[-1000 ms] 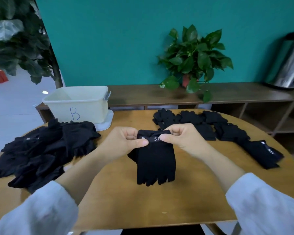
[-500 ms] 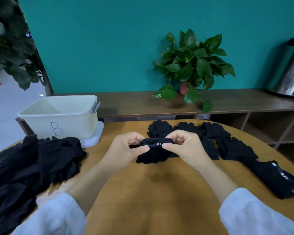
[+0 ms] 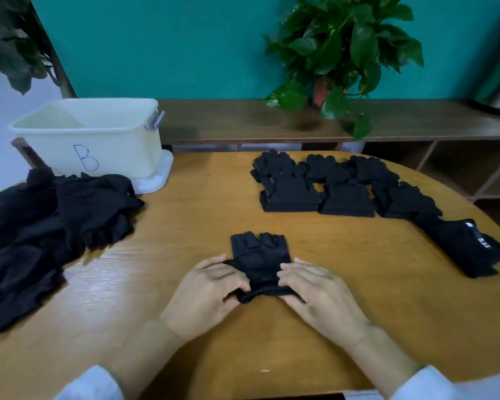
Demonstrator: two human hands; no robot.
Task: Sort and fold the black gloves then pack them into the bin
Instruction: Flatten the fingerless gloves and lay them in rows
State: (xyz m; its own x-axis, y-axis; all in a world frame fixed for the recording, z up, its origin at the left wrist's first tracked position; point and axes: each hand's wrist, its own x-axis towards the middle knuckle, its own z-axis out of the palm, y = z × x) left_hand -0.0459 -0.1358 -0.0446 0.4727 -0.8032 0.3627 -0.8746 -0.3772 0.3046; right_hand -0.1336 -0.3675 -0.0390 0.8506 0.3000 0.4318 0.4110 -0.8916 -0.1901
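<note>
Flat on the wooden tabletop [image 3: 185,220], black knit glove [image 3: 260,256], fingers pointing away. Cuff pinched between left hand [image 3: 205,295] and right hand [image 3: 321,295].

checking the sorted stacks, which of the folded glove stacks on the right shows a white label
The stack nearest the table's right edge: it lies angled, apart from the row, with a white tag and lettering on its cuff. The other stacks show plain black.

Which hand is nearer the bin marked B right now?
Left. The left hand grips the glove on the bin's side of the table; the right hand holds its other edge, farther away.
</note>
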